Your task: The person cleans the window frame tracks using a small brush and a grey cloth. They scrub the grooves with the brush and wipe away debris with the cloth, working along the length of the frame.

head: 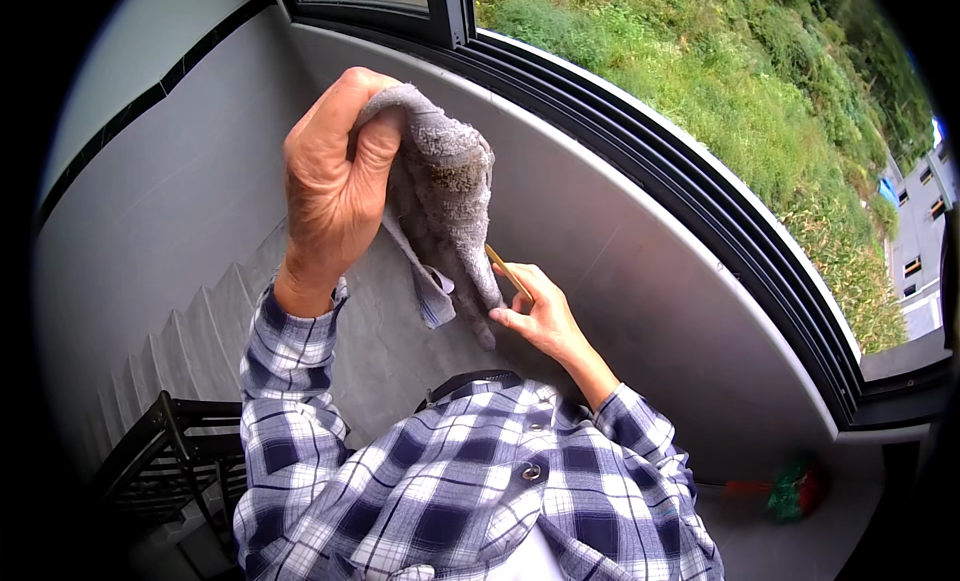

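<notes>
A soiled grey terry cloth [459, 198] hangs bunched and folded in front of me. My left hand [337, 161] is raised and grips its top fold between thumb and fingers. Brownish dirt marks the cloth's upper part, and a thin strip with a blue-striped end [435, 300] dangles beside it. Lower down, my right hand [541, 311] has its thumb against a drooping corner of the cloth. A thin yellowish stick [510, 273] lies in that same hand, its tip reaching up beside the cloth. The right fingertips are partly hidden.
A window sill with black sliding tracks [637, 176] curves along the right, above a grey wall [600, 258]. Grey stairs [202, 318] descend at the left, near a black metal railing [169, 431]. A blurred green and red object [791, 495] sits on the floor at lower right.
</notes>
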A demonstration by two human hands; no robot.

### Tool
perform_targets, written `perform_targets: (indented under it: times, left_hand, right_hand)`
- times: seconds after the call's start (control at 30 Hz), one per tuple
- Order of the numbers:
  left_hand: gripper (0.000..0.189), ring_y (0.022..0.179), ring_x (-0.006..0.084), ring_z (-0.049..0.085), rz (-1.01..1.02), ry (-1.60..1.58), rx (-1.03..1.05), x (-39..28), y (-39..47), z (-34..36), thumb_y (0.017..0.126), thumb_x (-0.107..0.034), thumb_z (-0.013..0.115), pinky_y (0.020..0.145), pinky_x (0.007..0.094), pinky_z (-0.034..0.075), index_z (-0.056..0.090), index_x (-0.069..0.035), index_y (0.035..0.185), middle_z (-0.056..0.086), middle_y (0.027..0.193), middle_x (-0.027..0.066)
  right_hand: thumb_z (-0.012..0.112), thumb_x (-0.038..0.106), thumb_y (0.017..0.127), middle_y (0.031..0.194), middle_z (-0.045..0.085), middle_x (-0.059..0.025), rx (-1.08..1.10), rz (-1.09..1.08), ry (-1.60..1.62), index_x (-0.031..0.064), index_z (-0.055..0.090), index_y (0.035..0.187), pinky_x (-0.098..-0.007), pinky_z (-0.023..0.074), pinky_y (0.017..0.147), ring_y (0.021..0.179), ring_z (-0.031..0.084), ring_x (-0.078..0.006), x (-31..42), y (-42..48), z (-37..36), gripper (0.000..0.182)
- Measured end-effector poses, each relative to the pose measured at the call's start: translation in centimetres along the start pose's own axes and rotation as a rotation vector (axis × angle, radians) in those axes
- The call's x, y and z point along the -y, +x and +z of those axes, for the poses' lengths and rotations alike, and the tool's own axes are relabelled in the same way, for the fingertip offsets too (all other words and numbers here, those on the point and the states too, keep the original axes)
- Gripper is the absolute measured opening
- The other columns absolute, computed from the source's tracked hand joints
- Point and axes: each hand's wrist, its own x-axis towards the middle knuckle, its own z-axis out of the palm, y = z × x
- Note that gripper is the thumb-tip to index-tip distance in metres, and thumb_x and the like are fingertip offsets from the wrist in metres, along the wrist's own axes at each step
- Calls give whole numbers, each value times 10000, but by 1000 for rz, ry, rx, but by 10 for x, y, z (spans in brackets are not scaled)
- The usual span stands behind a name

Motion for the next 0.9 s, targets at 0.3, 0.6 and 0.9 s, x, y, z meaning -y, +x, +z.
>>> perform_targets:
  times: [0.3,0.6,0.9]
  left_hand:
    - [191,828,30,538,-543,-475,-123,85,-32,-21,1029,-190,529,761,190,447,637,-32,1022,621,894,-50]
    - [158,877,138,666,-984,-768,-8,150,-66,-49,994,-121,540,802,281,563,634,-11,1055,687,961,55]
    - [388,1110,268,572,-700,-1351,-280,148,-100,-12,1032,-308,413,989,414,459,503,-22,1278,589,1199,127]
  right_hand:
    - [715,184,817,963,629,-49,2,-11,49,10,656,940,-344,450,868,907,550,-211,-28,3,-11,221]
    - [588,299,928,661,353,99,139,361,411,163,427,754,-202,264,494,571,330,-16,-9,15,-42,273]
    - [617,262,962,563,371,111,-194,346,781,126,560,885,-194,210,353,398,270,-9,35,63,-36,167]
